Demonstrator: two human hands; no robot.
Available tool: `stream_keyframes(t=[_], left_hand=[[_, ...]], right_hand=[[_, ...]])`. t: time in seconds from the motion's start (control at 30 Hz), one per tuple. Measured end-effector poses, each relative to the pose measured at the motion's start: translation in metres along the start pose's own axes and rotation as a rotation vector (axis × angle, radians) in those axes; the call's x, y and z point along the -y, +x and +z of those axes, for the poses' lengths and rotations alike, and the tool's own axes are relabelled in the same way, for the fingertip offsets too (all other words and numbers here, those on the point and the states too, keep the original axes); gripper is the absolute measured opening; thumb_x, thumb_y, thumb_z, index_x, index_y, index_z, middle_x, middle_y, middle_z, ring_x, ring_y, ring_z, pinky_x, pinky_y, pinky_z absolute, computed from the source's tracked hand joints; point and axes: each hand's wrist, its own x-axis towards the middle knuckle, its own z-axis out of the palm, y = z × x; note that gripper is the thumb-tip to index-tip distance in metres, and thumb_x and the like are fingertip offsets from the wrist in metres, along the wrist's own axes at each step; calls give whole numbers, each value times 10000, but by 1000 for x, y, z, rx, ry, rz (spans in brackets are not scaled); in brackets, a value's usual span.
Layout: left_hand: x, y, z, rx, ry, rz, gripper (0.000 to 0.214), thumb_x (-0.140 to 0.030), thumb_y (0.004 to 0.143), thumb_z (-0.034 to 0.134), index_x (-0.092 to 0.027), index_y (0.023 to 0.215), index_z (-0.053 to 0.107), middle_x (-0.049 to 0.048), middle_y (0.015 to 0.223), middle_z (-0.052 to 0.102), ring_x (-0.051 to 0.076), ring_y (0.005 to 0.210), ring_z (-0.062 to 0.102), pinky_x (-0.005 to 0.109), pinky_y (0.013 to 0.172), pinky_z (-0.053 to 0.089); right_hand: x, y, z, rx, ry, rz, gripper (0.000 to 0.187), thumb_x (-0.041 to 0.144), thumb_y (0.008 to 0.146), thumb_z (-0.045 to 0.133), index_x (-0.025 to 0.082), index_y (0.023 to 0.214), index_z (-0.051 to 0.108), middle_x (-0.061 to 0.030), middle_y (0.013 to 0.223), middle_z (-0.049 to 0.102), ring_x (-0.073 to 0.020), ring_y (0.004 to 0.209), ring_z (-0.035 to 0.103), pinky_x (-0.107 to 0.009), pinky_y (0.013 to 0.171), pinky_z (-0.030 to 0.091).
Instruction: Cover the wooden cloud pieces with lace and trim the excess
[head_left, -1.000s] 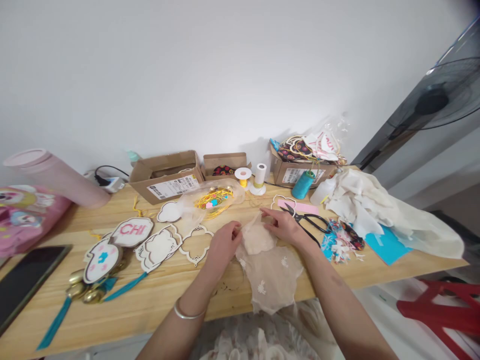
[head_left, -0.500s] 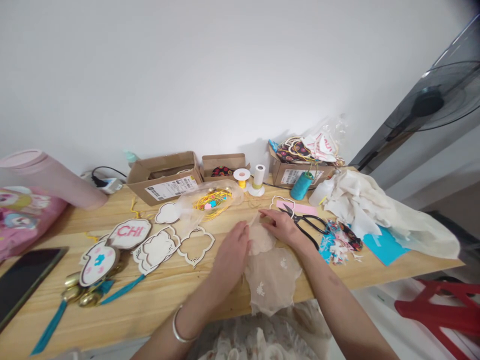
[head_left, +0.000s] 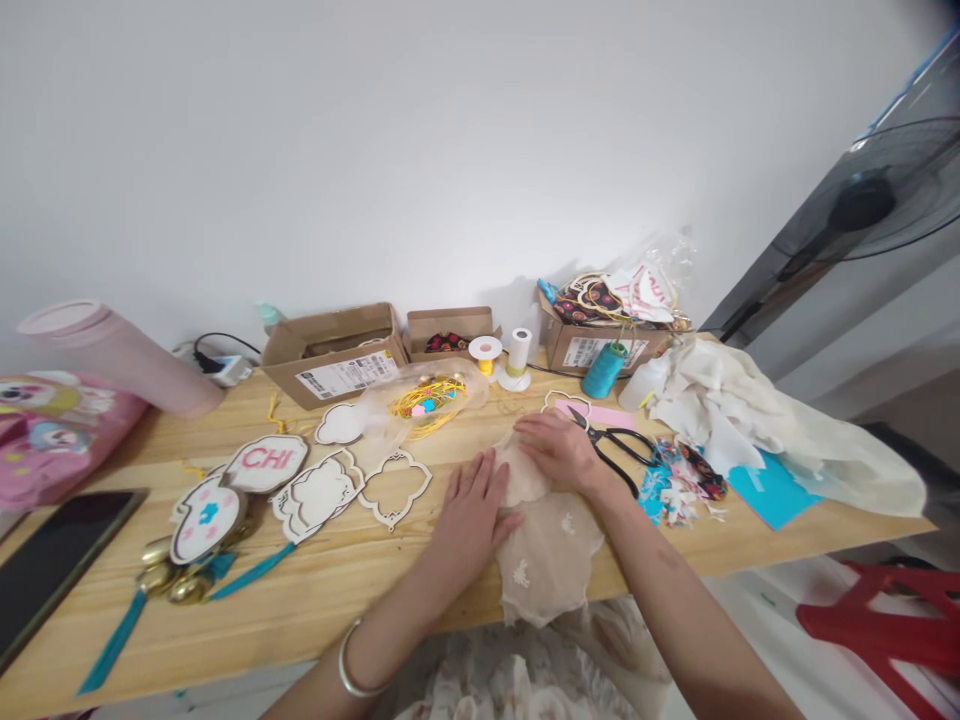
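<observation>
My left hand (head_left: pixel 472 515) lies flat, fingers spread, at the left edge of a small cream shaped piece (head_left: pixel 523 480). My right hand (head_left: pixel 553 450) rests over that piece's upper right part, palm down with fingers extended and hiding some of it. Below both hands, a sheer beige cloth (head_left: pixel 551 560) with white embroidered motifs reaches down to the table's front edge. Black-handled scissors (head_left: pixel 611 445) lie open just right of my right hand, partly over a pink sheet (head_left: pixel 607 417). A white scalloped frame (head_left: pixel 559 403) is beyond my right hand, and another wooden frame (head_left: pixel 394 490) lies left of my left hand.
Cardboard boxes (head_left: pixel 341 375) stand along the wall, near a teal thread cone (head_left: pixel 604 370) and spools (head_left: pixel 517 360). Fabric scraps (head_left: pixel 682 485) and crumpled cream cloth (head_left: pixel 750 400) lie right. Finished ornaments (head_left: pixel 266 463), a phone (head_left: pixel 60 550) and a pink tumbler (head_left: pixel 127 360) are left.
My left hand has flattened and spread its fingers, the thumb now pointing right. My right hand's fingers have shifted slightly left over the cream piece. The view has moved slightly.
</observation>
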Motion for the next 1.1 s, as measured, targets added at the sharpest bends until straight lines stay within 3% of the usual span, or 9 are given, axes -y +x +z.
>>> stream_keyframes(t=[0.1, 0.27, 0.4, 0.8, 1.1], left_hand=[[0, -1, 1, -9, 4, -25, 508, -437, 841, 367, -177, 1277, 386, 168, 1369, 333, 292, 1263, 282, 516, 978, 255], [-1, -5, -1, -1, 21, -132, 532, -491, 805, 404, -248, 1278, 396, 176, 1370, 326, 354, 1258, 260, 575, 953, 225], [-1, -7, 0, 12, 18, -197, 615, -516, 762, 463, -212, 1290, 387, 213, 1372, 299, 378, 1262, 232, 563, 950, 238], [6, -6, 3, -61, 117, -224, 670, -554, 756, 427, -91, 1240, 452, 271, 1321, 347, 392, 1232, 286, 520, 964, 249], [5, -5, -2, -80, 106, -170, 607, -520, 764, 449, -157, 1251, 440, 216, 1361, 319, 371, 1261, 239, 524, 962, 258]], right_hand=[[1, 0, 2, 98, -6, -131, 233, 288, 760, 566, 182, 948, 656, -62, 998, 657, -206, 926, 531, -363, 808, 445], [-3, -1, 4, 173, -1, -108, 287, 335, 749, 591, 191, 991, 646, -48, 1025, 653, -207, 948, 511, -357, 803, 451], [-2, -1, 3, 179, 6, -76, 291, 323, 726, 621, 196, 986, 651, -57, 1018, 656, -207, 949, 513, -356, 797, 457], [0, 0, 1, 202, 18, -56, 300, 314, 723, 626, 193, 996, 649, -57, 1037, 648, -207, 958, 499, -351, 804, 456], [2, -1, 1, 192, 0, -80, 290, 323, 741, 604, 182, 991, 648, -59, 1035, 647, -209, 952, 498, -352, 800, 456]])
